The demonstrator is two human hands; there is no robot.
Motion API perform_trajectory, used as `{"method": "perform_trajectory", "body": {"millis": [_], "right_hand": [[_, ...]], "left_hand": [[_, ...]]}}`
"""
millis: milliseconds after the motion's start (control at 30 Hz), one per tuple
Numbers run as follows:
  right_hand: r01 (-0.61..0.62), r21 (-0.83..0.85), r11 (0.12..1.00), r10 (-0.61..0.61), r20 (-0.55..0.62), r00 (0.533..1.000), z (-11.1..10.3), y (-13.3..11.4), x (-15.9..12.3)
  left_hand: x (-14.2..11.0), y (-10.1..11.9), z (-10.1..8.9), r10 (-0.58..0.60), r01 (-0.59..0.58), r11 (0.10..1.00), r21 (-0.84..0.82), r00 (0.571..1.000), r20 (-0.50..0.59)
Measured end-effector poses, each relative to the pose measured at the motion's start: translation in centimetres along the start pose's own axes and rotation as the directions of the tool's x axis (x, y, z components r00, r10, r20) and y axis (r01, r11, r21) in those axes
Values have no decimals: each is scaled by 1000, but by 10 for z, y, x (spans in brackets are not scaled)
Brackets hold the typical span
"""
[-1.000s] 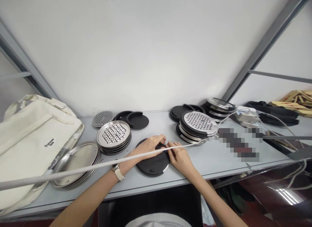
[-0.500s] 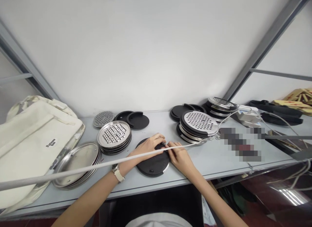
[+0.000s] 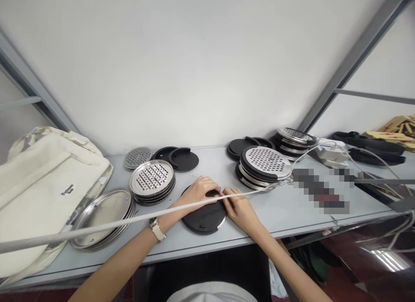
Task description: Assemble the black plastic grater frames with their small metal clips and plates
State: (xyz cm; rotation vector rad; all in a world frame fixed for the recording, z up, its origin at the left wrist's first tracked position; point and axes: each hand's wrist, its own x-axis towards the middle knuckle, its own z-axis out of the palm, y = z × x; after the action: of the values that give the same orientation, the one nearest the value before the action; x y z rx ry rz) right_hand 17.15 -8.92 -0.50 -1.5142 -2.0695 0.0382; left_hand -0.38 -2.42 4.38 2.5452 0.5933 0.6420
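Black disc [image 3: 204, 217] part-hidden beneath left hand [image 3: 199, 192], right hand [image 3: 237, 206] alongside, each grip pinched around a tiny piece [image 3: 221, 191] (mostly obscured).

Open tabletop [image 3: 212, 165] between left grater stack [image 3: 152, 181] and right grater stack [image 3: 266, 163], white cable [image 3: 113, 224] (slantwise) across left hand [image 3: 201, 189].

The head view looks forward and down over a nearby table [image 3: 214, 168], facing a wall [image 3: 201, 68].

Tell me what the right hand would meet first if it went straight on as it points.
Probably the left hand, just ahead over the black disc; whether the right hand already touches it is unclear.
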Motion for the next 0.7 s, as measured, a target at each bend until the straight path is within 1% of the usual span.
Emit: {"method": "perform_trajectory", "body": {"millis": [133, 267, 500, 700], "right_hand": [[-2, 9, 1000, 2, 13, 1000, 1, 1, 0], [-4, 18, 1000, 3, 34, 999, 0, 1, 1], [-8, 99, 995, 3, 48, 999, 0, 1, 1], [-28, 103, 994, 20, 73, 997, 1, 2, 0]], "left_hand": [[2, 1, -2, 13, -14, 1000, 10, 999, 39], [2, -1, -1, 21, -22, 1000, 14, 999, 42], [3, -7, 2, 35, -34, 999, -28, 998, 60], [4, -9, 4, 33, -30, 999, -40, 997, 73]]}}
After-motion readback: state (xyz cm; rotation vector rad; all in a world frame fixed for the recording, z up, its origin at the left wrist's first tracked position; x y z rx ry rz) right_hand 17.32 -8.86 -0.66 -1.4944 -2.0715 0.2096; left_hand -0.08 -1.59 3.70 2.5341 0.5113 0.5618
